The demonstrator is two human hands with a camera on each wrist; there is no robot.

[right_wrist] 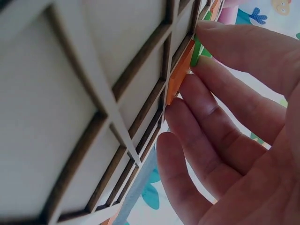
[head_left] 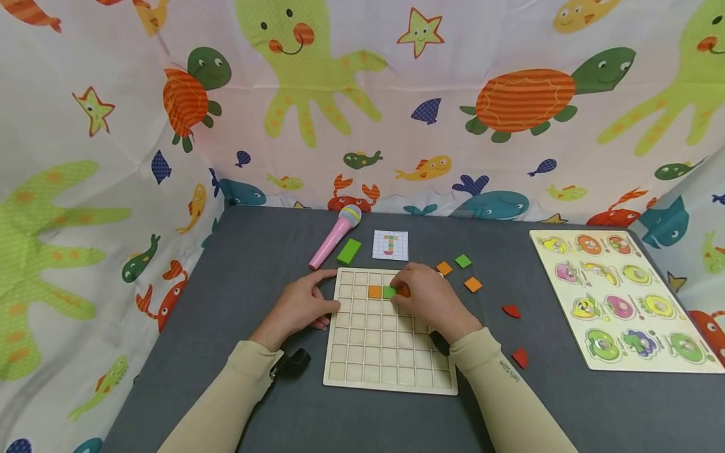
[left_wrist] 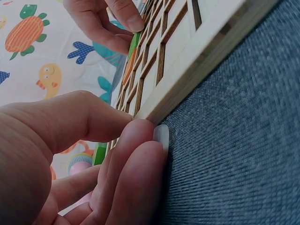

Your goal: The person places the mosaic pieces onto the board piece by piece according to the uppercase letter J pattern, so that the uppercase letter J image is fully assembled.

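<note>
A wooden grid board [head_left: 374, 340] lies on the table in front of me. My left hand [head_left: 300, 302] holds its left edge, thumb at the rim and the other fingers bent against the side. Over the board's upper part, my right hand [head_left: 427, 299] pinches a green square tile [right_wrist: 195, 52] between thumb and index finger, at a grid cell. Left of this tile an orange tile [head_left: 375, 292] sits in a cell. Another orange tile [right_wrist: 179, 72] lies to its right, partly hidden under my right fingers in the head view.
Behind the board are a pink toy microphone [head_left: 334, 236], a green block [head_left: 348, 251] and a pattern card [head_left: 390, 245]. Loose orange tiles [head_left: 472, 285], a green tile [head_left: 463, 260] and red pieces [head_left: 511, 311] lie to the right. A fruit puzzle board [head_left: 629, 302] stands far right.
</note>
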